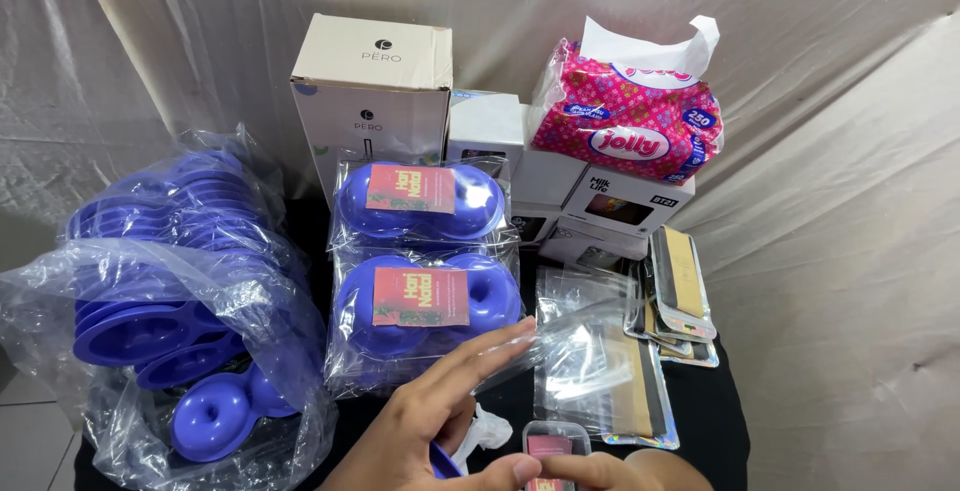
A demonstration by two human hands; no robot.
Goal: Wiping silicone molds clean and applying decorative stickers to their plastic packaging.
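Your right hand (590,471) is pinching a small clear-wrapped red card (552,448); just left, your left hand (440,411) is lying flat, fingers released, on crinkly clear plastic sleeves (580,351).

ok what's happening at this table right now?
A person works over a black table with bare hands. The left hand lies flat, fingers reaching toward a clear plastic sleeve. The right hand pinches a small clear case with a pink card. Ahead sit two bagged blue double-ring moulds; a big bag of loose blue moulds is on the left.
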